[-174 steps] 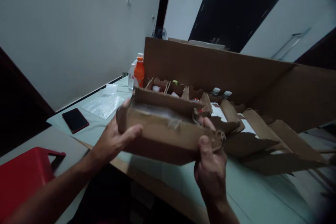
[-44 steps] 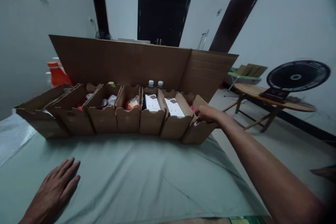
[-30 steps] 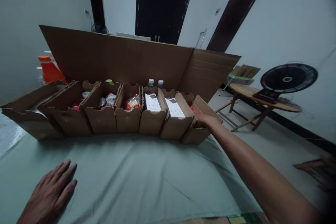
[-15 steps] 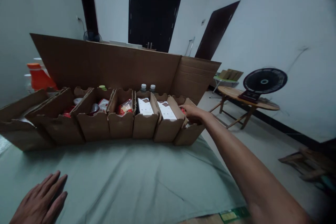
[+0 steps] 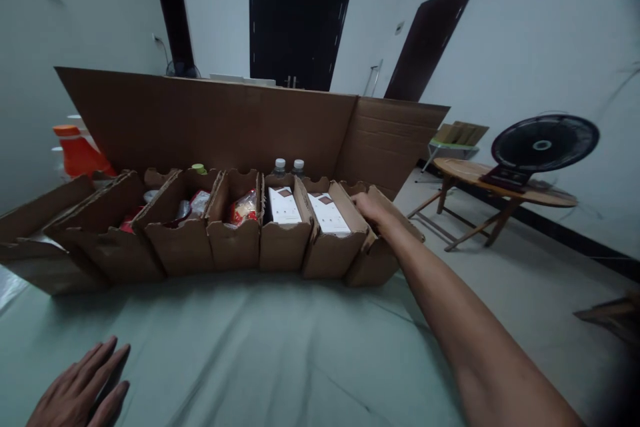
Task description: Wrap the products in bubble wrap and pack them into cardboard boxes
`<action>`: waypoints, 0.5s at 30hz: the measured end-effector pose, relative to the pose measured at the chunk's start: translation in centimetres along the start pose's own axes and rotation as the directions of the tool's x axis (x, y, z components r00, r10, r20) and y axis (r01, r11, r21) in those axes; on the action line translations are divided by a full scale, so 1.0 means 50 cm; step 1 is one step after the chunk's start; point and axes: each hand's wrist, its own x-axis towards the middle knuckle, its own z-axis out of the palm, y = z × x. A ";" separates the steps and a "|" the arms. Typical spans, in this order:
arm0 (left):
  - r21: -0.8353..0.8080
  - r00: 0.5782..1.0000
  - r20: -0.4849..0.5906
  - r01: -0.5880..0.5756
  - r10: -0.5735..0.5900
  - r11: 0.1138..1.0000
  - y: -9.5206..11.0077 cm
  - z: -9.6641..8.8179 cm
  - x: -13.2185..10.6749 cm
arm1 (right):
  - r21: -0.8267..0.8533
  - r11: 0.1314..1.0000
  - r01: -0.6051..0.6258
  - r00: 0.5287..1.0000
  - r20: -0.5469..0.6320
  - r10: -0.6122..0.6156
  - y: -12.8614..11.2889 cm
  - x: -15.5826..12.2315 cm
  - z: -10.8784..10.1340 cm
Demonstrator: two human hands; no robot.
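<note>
My right hand (image 5: 373, 209) reaches down into the rightmost cardboard bin (image 5: 373, 268); its fingers are hidden behind the bin's walls, so what they touch does not show. My left hand (image 5: 83, 383) lies palm down with its fingers stretched out over the green cloth (image 5: 225, 347), holding nothing. Beside the right hand's bin, a white box (image 5: 327, 213) stands in the neighbouring bin, and another white box (image 5: 285, 205) is one bin further left. A red and clear packet (image 5: 244, 208) sits in the bin left of that.
Other cardboard bins on the left hold a glass-like item and red packets. A tall cardboard panel (image 5: 225, 127) stands behind the row. Two white-capped bottles (image 5: 280, 167) and an orange bottle (image 5: 83, 153) are behind the bins. A fan (image 5: 543, 145) rests on a round wooden table (image 5: 465, 173).
My right hand has sunk deeper into the rightmost bin, and the red item seen by its fingers is now out of sight. The view has shifted slightly; my left hand stays flat.
</note>
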 end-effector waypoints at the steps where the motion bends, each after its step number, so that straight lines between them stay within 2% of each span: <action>1: -0.004 1.000 0.000 0.000 0.000 1.000 0.002 -0.003 0.001 | -0.006 0.999 -0.046 0.998 -0.031 0.046 -0.001 0.002 -0.019; 4: -0.043 0.995 -0.089 0.036 -0.039 0.998 0.033 -0.025 0.010 | 0.011 0.990 -0.143 0.966 -0.214 0.143 -0.015 -0.028 -0.101; 6: -0.099 0.976 -0.206 0.047 -0.067 0.994 0.094 -0.057 0.021 | 0.127 0.990 -0.067 0.924 -0.365 0.109 -0.047 -0.094 -0.155; 7: -0.137 0.967 -0.247 0.032 -0.066 0.990 0.137 -0.078 0.028 | 0.212 0.977 0.027 0.910 -0.410 0.064 -0.072 -0.143 -0.174; 8: -0.198 0.959 -0.280 -0.022 -0.035 0.980 0.188 -0.103 0.037 | 0.265 0.959 0.101 0.921 -0.389 0.010 -0.103 -0.199 -0.185; 9: -0.248 0.952 -0.307 -0.075 -0.005 0.966 0.242 -0.128 0.047 | 0.311 0.935 0.172 0.945 -0.320 -0.068 -0.139 -0.259 -0.187; 10: -0.295 0.953 -0.302 -0.112 0.018 0.949 0.296 -0.152 0.057 | 0.366 0.897 0.248 0.959 -0.221 -0.175 -0.177 -0.319 -0.182; 11: -0.339 0.957 -0.286 -0.150 0.050 0.929 0.346 -0.173 0.069 | 0.429 0.846 0.318 0.948 -0.114 -0.299 -0.214 -0.374 -0.171; 12: -0.375 0.956 -0.278 -0.199 0.095 0.905 0.386 -0.188 0.080 | 0.500 0.777 0.382 0.900 -0.011 -0.436 -0.247 -0.420 -0.158; 13: -0.389 0.946 -0.284 -0.265 0.159 0.882 0.414 -0.197 0.092 | 0.563 0.709 0.424 0.824 0.085 -0.560 -0.273 -0.451 -0.144; 14: -0.386 0.928 -0.286 -0.340 0.240 0.858 0.428 -0.199 0.103 | 0.603 0.665 0.441 0.758 0.147 -0.636 -0.290 -0.466 -0.133; 15: -0.367 0.908 -0.284 -0.399 0.307 0.840 0.429 -0.194 0.112 | 0.618 0.650 0.441 0.725 0.182 -0.665 -0.296 -0.463 -0.126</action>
